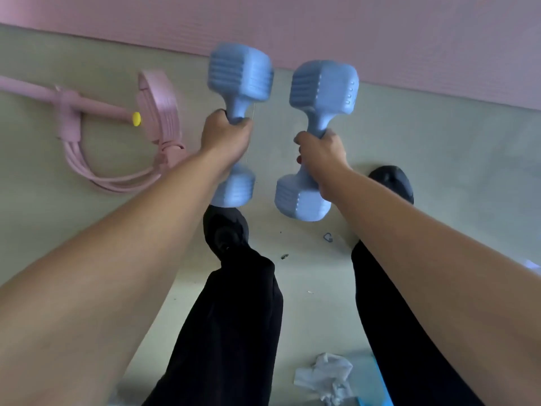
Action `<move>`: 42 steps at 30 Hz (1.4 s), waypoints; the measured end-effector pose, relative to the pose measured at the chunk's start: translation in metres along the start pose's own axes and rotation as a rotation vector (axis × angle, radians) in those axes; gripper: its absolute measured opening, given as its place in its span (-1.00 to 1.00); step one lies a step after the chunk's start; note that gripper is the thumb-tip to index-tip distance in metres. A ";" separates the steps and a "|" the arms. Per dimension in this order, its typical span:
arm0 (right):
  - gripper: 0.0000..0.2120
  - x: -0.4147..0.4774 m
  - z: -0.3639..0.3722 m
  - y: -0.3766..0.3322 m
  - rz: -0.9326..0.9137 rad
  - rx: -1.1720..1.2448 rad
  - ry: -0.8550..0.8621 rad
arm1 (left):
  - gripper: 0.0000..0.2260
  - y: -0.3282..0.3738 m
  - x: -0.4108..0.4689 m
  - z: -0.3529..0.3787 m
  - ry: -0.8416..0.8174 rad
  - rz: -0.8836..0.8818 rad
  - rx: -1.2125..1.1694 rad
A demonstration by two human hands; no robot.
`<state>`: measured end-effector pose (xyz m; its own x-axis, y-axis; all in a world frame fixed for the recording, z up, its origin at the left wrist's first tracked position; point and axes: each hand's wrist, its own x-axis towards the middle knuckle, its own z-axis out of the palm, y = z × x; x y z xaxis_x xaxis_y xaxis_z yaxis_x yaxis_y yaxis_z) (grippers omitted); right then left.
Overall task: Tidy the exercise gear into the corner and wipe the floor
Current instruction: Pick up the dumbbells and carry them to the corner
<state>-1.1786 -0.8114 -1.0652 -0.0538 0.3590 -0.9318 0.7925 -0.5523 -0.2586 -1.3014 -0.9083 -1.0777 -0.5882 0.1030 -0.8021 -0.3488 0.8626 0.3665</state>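
I hold two light blue dumbbells in the air above the floor. My left hand point(225, 136) grips the handle of the left dumbbell point(240, 71), whose lower head shows under my wrist. My right hand point(320, 155) grips the handle of the right dumbbell point(323, 86), lower head beside my forearm. A pink pedal resistance band point(155, 112) with looped cords and a yellow end cap lies on the floor at the left. A pink exercise mat point(322, 27) runs along the top of the view. A crumpled white cloth point(325, 376) lies on the floor between my legs.
My legs in black trousers and black shoes point(225, 230) stand on the pale green floor point(439, 148). Small bits of debris point(328, 237) lie on the floor between my feet. A light blue flat object point(371, 385) sits under the cloth.
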 end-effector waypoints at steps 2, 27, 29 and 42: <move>-0.87 -0.041 -0.020 -0.006 -0.006 0.042 0.009 | -0.94 0.014 -0.041 -0.018 0.010 -0.002 -0.047; -0.70 -0.843 -0.408 -0.196 -1.086 0.622 0.518 | -0.83 0.468 -0.804 -0.319 -0.118 1.043 -0.445; -0.73 -0.880 -0.443 -0.171 -1.158 0.691 0.619 | -0.83 0.480 -0.854 -0.303 -0.182 1.162 -0.442; -0.64 -0.932 -0.700 0.033 -1.300 0.759 1.001 | -0.68 0.492 -1.075 -0.050 -0.558 1.413 -0.436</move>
<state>-0.6774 -0.6379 -0.0267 0.2279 0.9069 0.3545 0.1116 0.3373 -0.9348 -0.8768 -0.6196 -0.0121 -0.3097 0.9142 0.2612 -0.0065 -0.2768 0.9609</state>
